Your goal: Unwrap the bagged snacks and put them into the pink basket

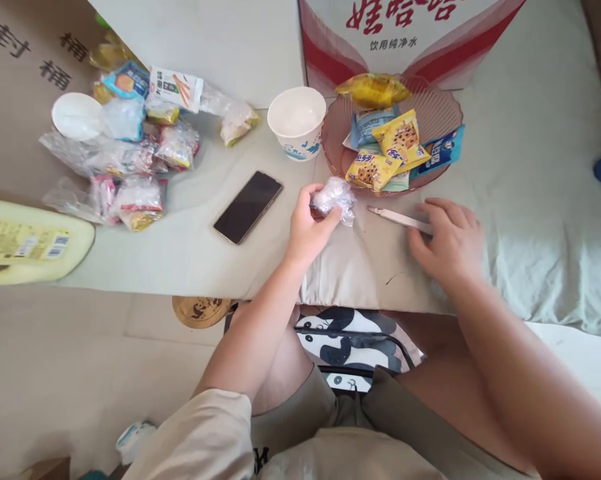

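Note:
My left hand [307, 230] is closed round a crumpled clear plastic wrapper [334, 198], held just above the pale cloth [190, 247]. My right hand [447, 243] rests on the cloth with its fingers curled over the end of a slim pink-white knife or pen [393, 217]. Just beyond both hands stands a pink wire basket [433, 113] holding several snack packets, among them yellow cookie packs [400, 137]. A white paper cup [297, 122] stands to the left of the basket.
A dark phone [247, 207] lies face up left of my left hand. A heap of bagged snacks [130, 153] and a white lid [75, 115] fill the far left. A yellow bottle [25, 240] lies on its side. A red-white carton [405, 33] stands behind the basket.

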`<move>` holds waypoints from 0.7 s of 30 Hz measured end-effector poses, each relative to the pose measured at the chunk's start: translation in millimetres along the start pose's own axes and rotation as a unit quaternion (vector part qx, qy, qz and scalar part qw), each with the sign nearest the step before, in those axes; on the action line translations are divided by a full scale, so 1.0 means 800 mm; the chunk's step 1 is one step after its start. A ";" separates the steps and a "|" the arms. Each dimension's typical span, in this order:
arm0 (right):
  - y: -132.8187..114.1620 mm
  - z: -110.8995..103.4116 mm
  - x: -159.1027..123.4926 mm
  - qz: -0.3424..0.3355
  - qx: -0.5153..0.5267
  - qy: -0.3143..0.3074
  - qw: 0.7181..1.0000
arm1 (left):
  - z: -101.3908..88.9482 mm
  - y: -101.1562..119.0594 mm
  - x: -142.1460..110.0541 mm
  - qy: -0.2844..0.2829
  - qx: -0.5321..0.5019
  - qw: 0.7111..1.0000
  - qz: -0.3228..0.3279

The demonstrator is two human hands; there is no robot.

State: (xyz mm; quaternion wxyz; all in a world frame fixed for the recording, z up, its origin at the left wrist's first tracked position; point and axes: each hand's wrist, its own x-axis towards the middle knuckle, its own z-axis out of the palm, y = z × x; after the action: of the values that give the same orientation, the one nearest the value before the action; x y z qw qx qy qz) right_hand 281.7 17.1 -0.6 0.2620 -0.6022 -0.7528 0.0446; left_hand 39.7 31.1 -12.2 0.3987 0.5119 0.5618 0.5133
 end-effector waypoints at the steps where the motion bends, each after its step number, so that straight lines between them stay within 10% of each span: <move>1: 0.005 0.001 -0.001 -0.002 -0.013 -0.011 1.000 | -0.004 -0.003 0.002 0.015 0.010 1.000 0.005; 16: -0.056 -0.019 -0.020 0.040 0.165 -0.096 0.981 | 0.002 -0.001 -0.019 -0.115 0.019 0.990 0.077; 21: -0.043 -0.015 -0.012 0.040 0.132 -0.105 0.985 | -0.010 -0.015 0.000 -0.021 -0.057 0.997 0.049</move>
State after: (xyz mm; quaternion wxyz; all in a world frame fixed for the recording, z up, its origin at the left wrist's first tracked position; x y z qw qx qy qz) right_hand 258.1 -4.3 19.3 0.2568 -0.5841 -0.7389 0.2167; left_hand 30.1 30.4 -23.0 0.4132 0.5258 0.4973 0.5527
